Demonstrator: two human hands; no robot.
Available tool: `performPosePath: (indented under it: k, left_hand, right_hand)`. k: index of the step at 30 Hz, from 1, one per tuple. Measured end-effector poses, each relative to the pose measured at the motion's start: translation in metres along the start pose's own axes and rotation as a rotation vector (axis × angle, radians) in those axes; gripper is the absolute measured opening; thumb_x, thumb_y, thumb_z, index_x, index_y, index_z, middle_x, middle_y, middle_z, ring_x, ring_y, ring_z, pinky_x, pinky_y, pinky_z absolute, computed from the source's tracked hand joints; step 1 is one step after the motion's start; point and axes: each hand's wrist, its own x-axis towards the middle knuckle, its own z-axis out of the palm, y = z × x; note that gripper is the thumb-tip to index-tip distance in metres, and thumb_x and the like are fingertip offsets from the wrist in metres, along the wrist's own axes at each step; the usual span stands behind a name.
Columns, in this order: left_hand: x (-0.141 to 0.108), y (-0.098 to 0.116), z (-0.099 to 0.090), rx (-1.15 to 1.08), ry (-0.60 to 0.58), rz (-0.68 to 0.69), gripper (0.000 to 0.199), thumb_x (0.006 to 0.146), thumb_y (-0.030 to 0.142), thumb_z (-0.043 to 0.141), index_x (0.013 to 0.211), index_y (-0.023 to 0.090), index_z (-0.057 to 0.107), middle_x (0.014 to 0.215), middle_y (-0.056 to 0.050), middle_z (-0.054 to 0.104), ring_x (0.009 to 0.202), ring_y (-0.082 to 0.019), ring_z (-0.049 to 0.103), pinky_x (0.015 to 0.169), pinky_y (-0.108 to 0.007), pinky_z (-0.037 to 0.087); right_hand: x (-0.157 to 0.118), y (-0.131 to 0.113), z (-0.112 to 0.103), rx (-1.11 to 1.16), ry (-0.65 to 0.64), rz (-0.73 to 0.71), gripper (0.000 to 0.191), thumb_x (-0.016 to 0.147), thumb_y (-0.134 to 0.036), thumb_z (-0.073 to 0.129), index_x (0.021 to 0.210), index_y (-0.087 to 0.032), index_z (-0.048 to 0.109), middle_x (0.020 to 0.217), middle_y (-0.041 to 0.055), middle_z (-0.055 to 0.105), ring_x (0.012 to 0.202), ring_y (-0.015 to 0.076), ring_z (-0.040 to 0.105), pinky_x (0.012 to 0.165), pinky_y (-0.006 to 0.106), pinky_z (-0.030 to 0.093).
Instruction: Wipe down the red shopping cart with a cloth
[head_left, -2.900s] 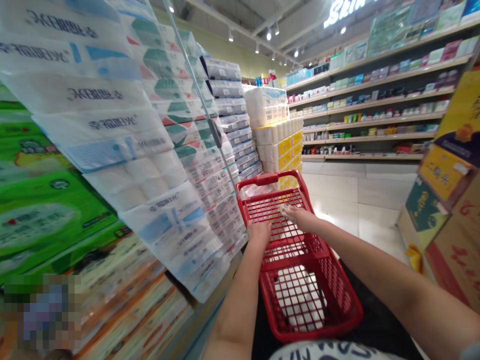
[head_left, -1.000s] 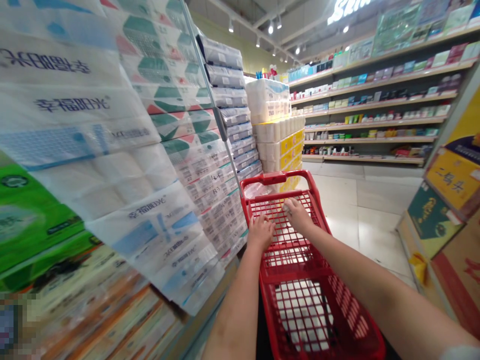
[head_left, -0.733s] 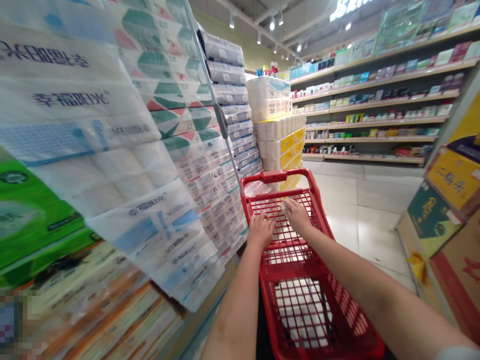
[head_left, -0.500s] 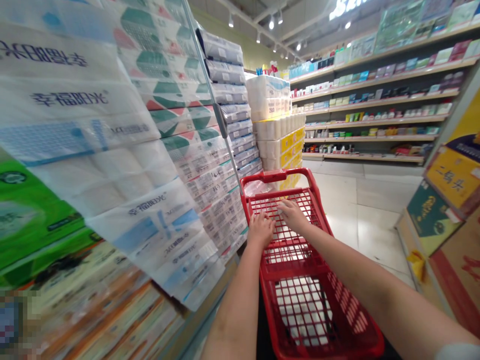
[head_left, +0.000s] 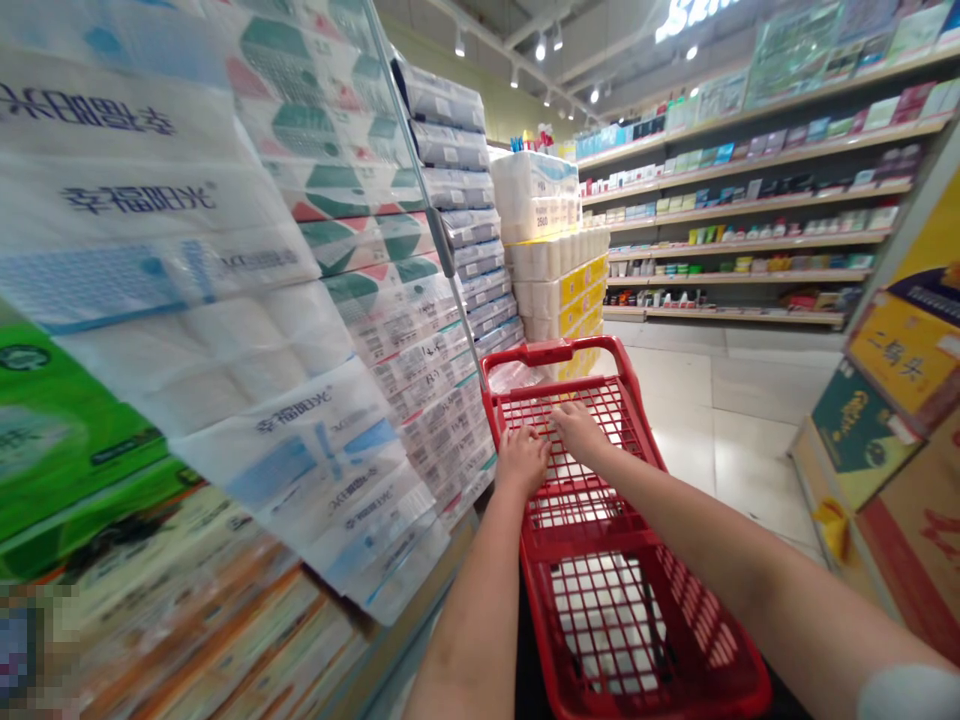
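A red plastic shopping basket (head_left: 592,537) with grid walls lies tilted ahead of me, its handle (head_left: 551,352) at the far end. My left hand (head_left: 523,460) is over the left side of its upper grid, fingers loosely bent and a little apart. Close beside it, my right hand (head_left: 581,432) hovers over or rests on the same grid, fingers bent and slightly apart. Nothing shows in either hand. Whether the fingertips touch the grid, I cannot tell. A clear plastic-wrapped thing (head_left: 516,377) sits below the handle, partly hidden.
Tall stacks of wrapped tissue packs (head_left: 255,330) rise along the left, with more toilet-roll packs (head_left: 559,275) further ahead. A metal pole (head_left: 424,190) slants in front of them. Product shelves (head_left: 750,210) line the back. Cartons (head_left: 855,435) stand at the right, beside the tiled floor (head_left: 679,385).
My right hand has shifted slightly left, towards my left hand. The left hand and the basket look the same. The view has turned very slightly.
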Motion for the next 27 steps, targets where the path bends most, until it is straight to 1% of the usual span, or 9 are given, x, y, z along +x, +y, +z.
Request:
performPosePath:
  k: [2, 6, 8, 11, 13, 16, 21, 25, 27]
  left_hand:
    - [0.0, 0.0, -0.001, 0.003, 0.003, 0.002, 0.033, 0.098, 0.037, 0.038, 0.094, 0.024, 0.068, 0.115, -0.003, 0.057, 0.11, -0.019, 0.051, 0.115, -0.047, 0.024]
    - [-0.002, 0.0, 0.0, 0.001, 0.023, 0.019, 0.032, 0.098, 0.036, 0.038, 0.093, 0.024, 0.068, 0.115, -0.003, 0.058, 0.109, -0.018, 0.051, 0.115, -0.047, 0.024]
    - [-0.002, -0.001, 0.001, 0.002, 0.027, 0.014, 0.032, 0.098, 0.035, 0.039, 0.093, 0.023, 0.068, 0.115, -0.003, 0.058, 0.109, -0.018, 0.051, 0.114, -0.047, 0.025]
    - [-0.001, -0.001, 0.002, 0.009, 0.027, 0.011, 0.032, 0.097, 0.036, 0.039, 0.094, 0.023, 0.068, 0.116, -0.004, 0.058, 0.11, -0.02, 0.051, 0.114, -0.048, 0.026]
    - [-0.001, -0.001, 0.001, 0.016, 0.026, 0.017, 0.032, 0.098, 0.037, 0.038, 0.095, 0.024, 0.068, 0.115, -0.004, 0.058, 0.111, -0.02, 0.051, 0.114, -0.048, 0.025]
    - [-0.001, -0.001, 0.0, 0.028, 0.021, 0.021, 0.033, 0.098, 0.037, 0.038, 0.095, 0.024, 0.068, 0.114, -0.003, 0.057, 0.112, -0.02, 0.05, 0.114, -0.047, 0.024]
    - [-0.001, -0.002, 0.002, 0.03, 0.034, 0.027, 0.032, 0.097, 0.038, 0.039, 0.097, 0.022, 0.067, 0.114, -0.004, 0.058, 0.11, -0.021, 0.051, 0.113, -0.047, 0.026]
    - [-0.002, -0.001, 0.002, 0.026, 0.037, 0.025, 0.033, 0.098, 0.038, 0.038, 0.095, 0.023, 0.067, 0.112, -0.003, 0.058, 0.109, -0.02, 0.051, 0.114, -0.047, 0.025]
    - [-0.002, 0.0, 0.001, 0.024, 0.031, 0.021, 0.033, 0.098, 0.037, 0.038, 0.095, 0.023, 0.068, 0.112, -0.004, 0.057, 0.109, -0.019, 0.051, 0.114, -0.047, 0.025]
  right_hand:
    - [0.005, -0.001, 0.001, 0.022, 0.021, 0.01, 0.023, 0.091, -0.019, 0.045, 0.09, -0.02, 0.069, 0.094, 0.0062, 0.064, 0.092, 0.02, 0.05, 0.082, 0.029, 0.037]
    - [0.011, -0.002, 0.006, 0.019, 0.162, 0.222, 0.029, 0.093, -0.021, 0.039, 0.095, -0.016, 0.067, 0.097, 0.0109, 0.064, 0.092, 0.0225, 0.051, 0.088, 0.035, 0.037]
    - [0.011, -0.006, 0.01, 0.038, 0.129, 0.16, 0.024, 0.09, -0.02, 0.045, 0.098, -0.016, 0.067, 0.106, 0.0125, 0.063, 0.098, 0.0238, 0.051, 0.092, 0.037, 0.037]
    - [0.011, -0.009, 0.013, 0.097, 0.007, 0.044, 0.023, 0.084, -0.013, 0.051, 0.096, -0.02, 0.07, 0.113, 0.0092, 0.063, 0.102, 0.0221, 0.052, 0.092, 0.033, 0.038]
    - [0.013, -0.009, 0.011, 0.114, -0.004, 0.095, 0.028, 0.084, -0.01, 0.049, 0.098, -0.02, 0.07, 0.11, 0.0082, 0.064, 0.099, 0.0206, 0.054, 0.09, 0.032, 0.04]
    - [0.014, -0.007, 0.01, 0.084, 0.049, 0.168, 0.03, 0.085, -0.01, 0.047, 0.105, -0.018, 0.068, 0.108, 0.0101, 0.064, 0.098, 0.0214, 0.055, 0.089, 0.034, 0.041]
    - [0.015, -0.011, 0.013, 0.109, -0.056, -0.019, 0.024, 0.086, -0.014, 0.05, 0.089, -0.021, 0.073, 0.093, 0.0069, 0.069, 0.098, 0.0215, 0.054, 0.088, 0.031, 0.041]
    - [0.016, -0.006, 0.011, 0.092, 0.029, 0.109, 0.029, 0.092, -0.02, 0.043, 0.097, -0.017, 0.071, 0.09, 0.0095, 0.069, 0.096, 0.0235, 0.053, 0.088, 0.035, 0.041]
    - [0.009, -0.005, 0.011, 0.082, 0.084, 0.103, 0.029, 0.095, -0.023, 0.041, 0.102, -0.017, 0.069, 0.095, 0.0104, 0.068, 0.098, 0.0244, 0.052, 0.091, 0.036, 0.04]
